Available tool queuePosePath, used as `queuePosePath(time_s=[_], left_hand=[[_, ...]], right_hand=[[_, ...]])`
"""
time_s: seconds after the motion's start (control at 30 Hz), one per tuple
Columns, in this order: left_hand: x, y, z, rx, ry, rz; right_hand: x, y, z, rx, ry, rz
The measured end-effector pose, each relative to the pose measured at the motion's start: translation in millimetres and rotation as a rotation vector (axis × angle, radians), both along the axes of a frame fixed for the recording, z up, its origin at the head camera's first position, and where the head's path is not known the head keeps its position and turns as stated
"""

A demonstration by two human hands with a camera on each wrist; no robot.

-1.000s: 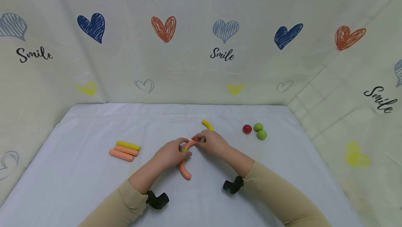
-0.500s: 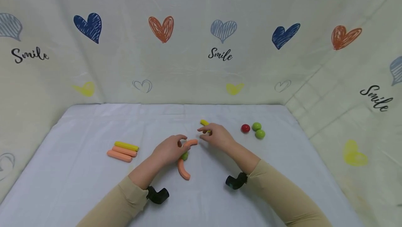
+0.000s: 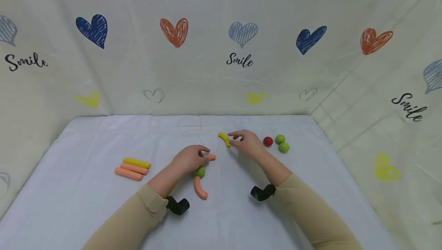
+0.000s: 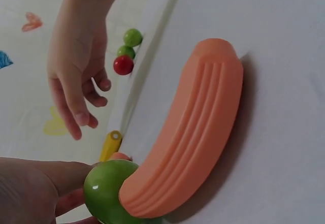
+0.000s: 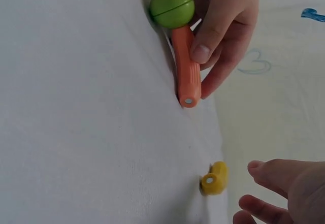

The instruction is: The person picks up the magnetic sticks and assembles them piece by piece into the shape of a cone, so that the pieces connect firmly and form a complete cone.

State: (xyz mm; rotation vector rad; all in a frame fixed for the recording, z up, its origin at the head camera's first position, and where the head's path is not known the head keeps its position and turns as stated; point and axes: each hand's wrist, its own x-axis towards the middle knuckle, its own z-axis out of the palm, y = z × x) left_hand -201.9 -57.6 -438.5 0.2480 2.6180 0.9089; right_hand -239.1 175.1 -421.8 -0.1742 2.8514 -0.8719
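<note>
In the head view my left hand (image 3: 190, 160) pinches the upper curved orange toy rod (image 3: 211, 157), and the right wrist view shows its thumb along the rod (image 5: 186, 74), which has a small silvery disc in its end. A green ball (image 3: 200, 171) joins this rod to a lower curved orange rod (image 3: 200, 188); the left wrist view shows that ball (image 4: 109, 191) touching the lower rod's ribbed side (image 4: 195, 132). My right hand (image 3: 248, 142) hovers with parted fingers just right of a short curved yellow rod (image 3: 224, 139), apparently not gripping it.
A red ball (image 3: 268, 141) and two green balls (image 3: 282, 143) lie to the right of my right hand. Left of my left hand, a straight yellow rod (image 3: 136, 162) and two straight orange rods (image 3: 131, 171) lie side by side on the white cloth (image 3: 235, 215).
My right hand has let go of the upper orange rod and moved right and away, to the yellow curved rod. My left hand has shifted slightly up along the joined pieces, uncovering the green ball.
</note>
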Motion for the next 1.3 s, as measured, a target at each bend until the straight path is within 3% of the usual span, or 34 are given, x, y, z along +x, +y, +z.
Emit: queuePosePath(time_s=[0.43, 0.7, 1.3], left_hand=[[-6.3, -1.3, 1.6, 0.076, -0.083, 0.005], [-7.6, -1.5, 0.3, 0.100, -0.109, 0.023], [-3.4, -0.4, 0.5, 0.106, -0.093, 0.059]], right_hand=[[-20.9, -12, -17.1, -0.070, -0.075, -0.028], [-29.1, -23, -25.9, -0.050, -0.097, -0.112], [-29.5, -23, -20.4, -0.003, -0.090, -0.125]])
